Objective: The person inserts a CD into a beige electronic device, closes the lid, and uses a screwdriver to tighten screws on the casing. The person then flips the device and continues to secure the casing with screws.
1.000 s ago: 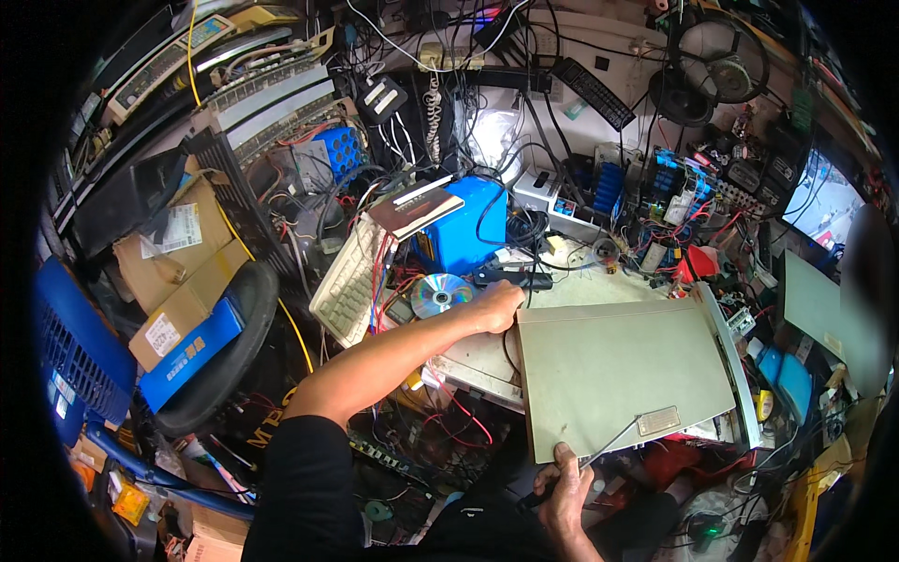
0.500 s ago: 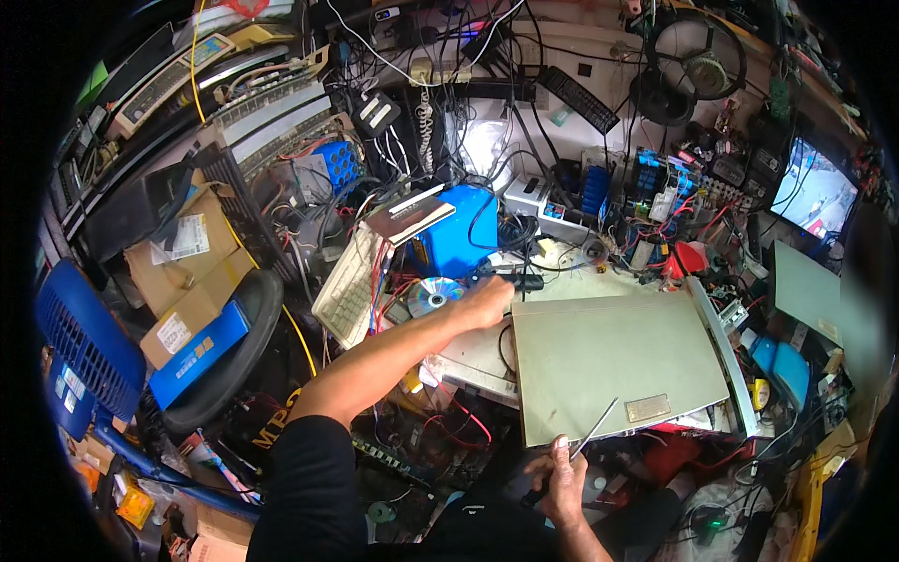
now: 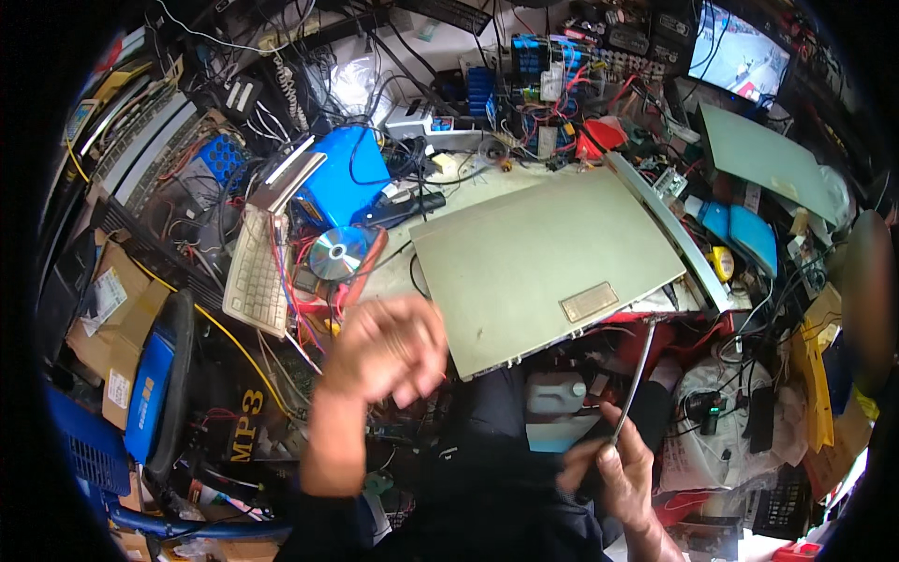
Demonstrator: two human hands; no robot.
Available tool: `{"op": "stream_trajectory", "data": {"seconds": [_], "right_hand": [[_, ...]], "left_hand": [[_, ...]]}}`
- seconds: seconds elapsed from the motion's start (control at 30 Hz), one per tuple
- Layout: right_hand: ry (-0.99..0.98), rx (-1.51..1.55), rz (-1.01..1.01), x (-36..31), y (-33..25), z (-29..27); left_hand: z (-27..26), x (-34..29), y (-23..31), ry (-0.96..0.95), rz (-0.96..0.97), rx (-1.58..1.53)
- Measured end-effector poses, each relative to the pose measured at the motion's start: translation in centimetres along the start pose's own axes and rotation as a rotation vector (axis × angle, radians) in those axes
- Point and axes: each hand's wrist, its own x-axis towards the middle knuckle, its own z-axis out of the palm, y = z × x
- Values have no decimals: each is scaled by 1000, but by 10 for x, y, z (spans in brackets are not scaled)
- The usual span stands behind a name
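A large flat beige-grey metal case (image 3: 552, 262) lies at an angle on the bench, with a small label plate (image 3: 590, 302) near its front edge. My left hand (image 3: 389, 347) hovers off the case's near left corner; motion smears its fingers, so I cannot make out what they hold. Below the case's front edge, my right hand (image 3: 623, 468) is closed around a screwdriver (image 3: 637, 384). Its thin metal shaft points up toward the case's edge, while the handle is hidden in my hand. A long grey front strip (image 3: 670, 229) stands along the case's right side.
Left of the case are a shiny disc (image 3: 337, 252), a cream keyboard (image 3: 259, 272) and a blue box (image 3: 345, 173). Tangled wires and a red funnel-like piece (image 3: 599, 138) crowd the back. A lit screen (image 3: 740, 51) stands far right. A white jug (image 3: 556, 392) sits below the bench.
My left hand has come back from the case's far left corner toward me. My right hand has shifted right with the screwdriver. The whole view has turned and tilted downward.
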Motion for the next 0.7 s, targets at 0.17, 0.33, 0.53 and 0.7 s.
{"op": "stream_trajectory", "data": {"seconds": [0.17, 0.33, 0.53, 0.7], "right_hand": [[-107, -771, 24, -39, 11, -16], [-160, -785, 31, -58, 40, -30], [-122, -843, -237, -56, 57, -23], [81, -766, -203, -56, 52, -4]], "left_hand": [[88, -44, -103, 273, -83, -95], [84, -58, -160, 474, -225, -290], [79, -65, -154, 472, -184, -597], [34, -57, -111, 808, 199, 429]]}}
